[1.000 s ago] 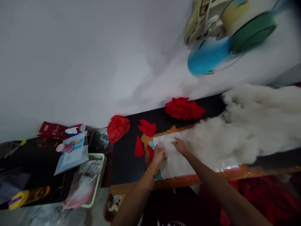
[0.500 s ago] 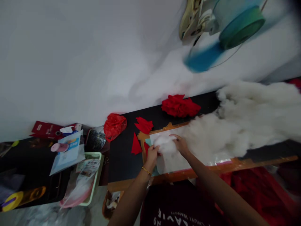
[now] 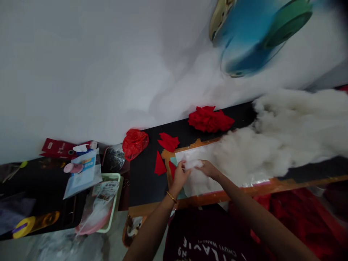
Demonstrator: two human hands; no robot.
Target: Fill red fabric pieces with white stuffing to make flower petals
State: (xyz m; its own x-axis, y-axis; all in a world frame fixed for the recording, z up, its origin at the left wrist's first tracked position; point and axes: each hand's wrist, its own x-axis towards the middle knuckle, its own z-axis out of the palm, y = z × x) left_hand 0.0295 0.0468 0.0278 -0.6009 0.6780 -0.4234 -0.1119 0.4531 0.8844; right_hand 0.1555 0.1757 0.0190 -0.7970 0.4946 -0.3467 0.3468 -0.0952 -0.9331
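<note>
Apparently shaping a wad of white fibre [image 3: 193, 164] over a white sheet [image 3: 202, 186], lower right of frame centre; gripped between fingers of left hand [image 3: 181, 174] and right hand [image 3: 208, 169]; likely calling for gentle, even pressure next.

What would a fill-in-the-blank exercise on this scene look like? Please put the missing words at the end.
1. The left hand and right hand hold a tuft whose colour is ____.
2. The hand with the bracelet at its wrist is the ____ one.
3. Seen by the wearer, the fluff pile lies to the ____ of both hands.
4. The colour of the crumpled bag near the wall is ____.

Missing words: white; left; right; red.
</note>
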